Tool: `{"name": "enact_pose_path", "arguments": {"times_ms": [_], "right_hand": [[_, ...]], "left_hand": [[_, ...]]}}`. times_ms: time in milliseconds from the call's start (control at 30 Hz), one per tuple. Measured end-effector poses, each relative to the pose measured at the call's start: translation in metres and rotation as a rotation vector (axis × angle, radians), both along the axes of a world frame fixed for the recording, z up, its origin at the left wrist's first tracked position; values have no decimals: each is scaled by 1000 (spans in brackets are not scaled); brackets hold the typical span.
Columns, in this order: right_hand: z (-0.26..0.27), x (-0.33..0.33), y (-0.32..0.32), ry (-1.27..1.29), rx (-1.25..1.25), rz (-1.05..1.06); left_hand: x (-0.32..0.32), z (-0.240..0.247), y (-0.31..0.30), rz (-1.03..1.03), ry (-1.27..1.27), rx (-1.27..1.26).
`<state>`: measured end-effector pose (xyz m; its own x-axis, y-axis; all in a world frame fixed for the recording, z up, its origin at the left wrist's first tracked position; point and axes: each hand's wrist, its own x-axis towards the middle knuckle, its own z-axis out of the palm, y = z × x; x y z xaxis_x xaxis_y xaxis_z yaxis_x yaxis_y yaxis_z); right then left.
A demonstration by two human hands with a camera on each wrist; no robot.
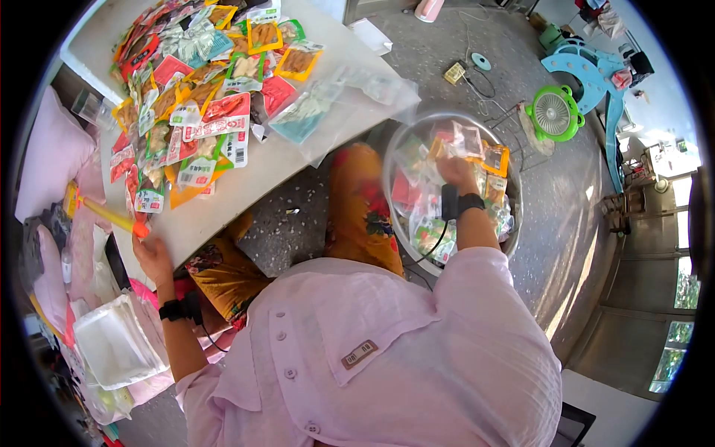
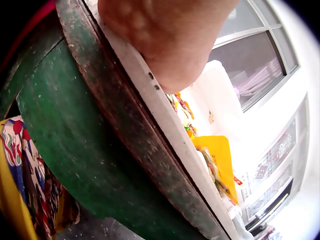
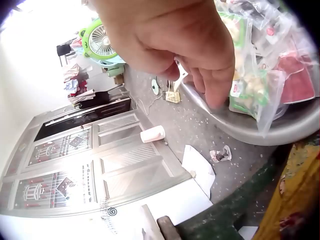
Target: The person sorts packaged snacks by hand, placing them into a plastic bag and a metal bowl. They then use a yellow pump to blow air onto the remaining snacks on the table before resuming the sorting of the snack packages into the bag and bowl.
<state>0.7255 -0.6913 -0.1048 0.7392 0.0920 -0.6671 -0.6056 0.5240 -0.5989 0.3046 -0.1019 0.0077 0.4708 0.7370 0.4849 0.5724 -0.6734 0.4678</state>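
My right hand (image 1: 456, 173) is over a metal basin (image 1: 389, 186) filled with small plastic food packets. Its curled fingers (image 3: 216, 82) bend down by the basin's rim, with a pale packet edge (image 3: 182, 75) showing between thumb and fingers. In the head view a clear-edged packet (image 1: 468, 140) lies right at those fingertips. My left hand (image 1: 154, 261) is at the near left corner of the table (image 1: 242, 195), its fingertips close to the orange end of a yellow stick (image 1: 112, 214). In the left wrist view its fingers are out of frame, so I cannot tell their grip.
A heap of food packets (image 1: 216, 104) covers the far left of the table, with a clear plastic bag (image 1: 316, 112) beside it. White folded material (image 1: 119, 343) lies at lower left. A green fan (image 1: 555, 113), a cord and a pink cup (image 1: 429, 9) stand on the floor.
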Motion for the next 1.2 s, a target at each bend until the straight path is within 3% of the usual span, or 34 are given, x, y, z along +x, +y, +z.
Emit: {"name": "enact_pose_path", "arguments": {"times_ms": [33, 100, 133, 200, 267, 333, 367, 433, 467, 533, 600, 700, 733, 833, 933, 1200], "right_hand": [[-8, -1, 17, 114, 234, -72], [-24, -18, 34, -474, -160, 332], [-60, -12, 32, -956, -421, 568], [-74, -7, 29, -1247, -540, 744], [-25, -20, 46, -744, -280, 651], [61, -45, 80, -117, -27, 293], [65, -43, 81, -195, -85, 327], [56, -35, 84, -898, -526, 526], [52, -31, 87, -1122, -676, 475], [63, -29, 107, -959, -533, 410], [129, -60, 148, -658, -403, 280], [123, -49, 169, -1085, -920, 308], [149, -63, 183, -1216, -1101, 278], [152, -49, 195, -1660, -1446, 252], [143, -34, 203, -1546, -1672, 424], [132, 1, 233, -1231, -1782, 653]], "left_hand": [[0, -1, 3, 10, 9, -7], [-2, 0, 4, 13, 12, -25], [-1, 2, 2, 3, 2, -36], [5, 5, -4, -10, -13, -67], [4, 8, -5, 22, -22, -94], [2, 1, -2, 44, -69, -10], [2, 3, -5, 29, -97, -15], [1, 1, -2, 57, -77, 13], [1, 1, -2, 66, -64, 53], [0, 3, -3, 61, -82, 28], [0, 3, -4, 57, -96, 11], [0, 3, -3, 62, -94, 35], [0, 3, -3, 63, -92, 46], [1, 7, -5, 54, -91, 61], [0, 11, -9, 38, -95, 61], [0, 11, -7, 55, -87, 87]]}}
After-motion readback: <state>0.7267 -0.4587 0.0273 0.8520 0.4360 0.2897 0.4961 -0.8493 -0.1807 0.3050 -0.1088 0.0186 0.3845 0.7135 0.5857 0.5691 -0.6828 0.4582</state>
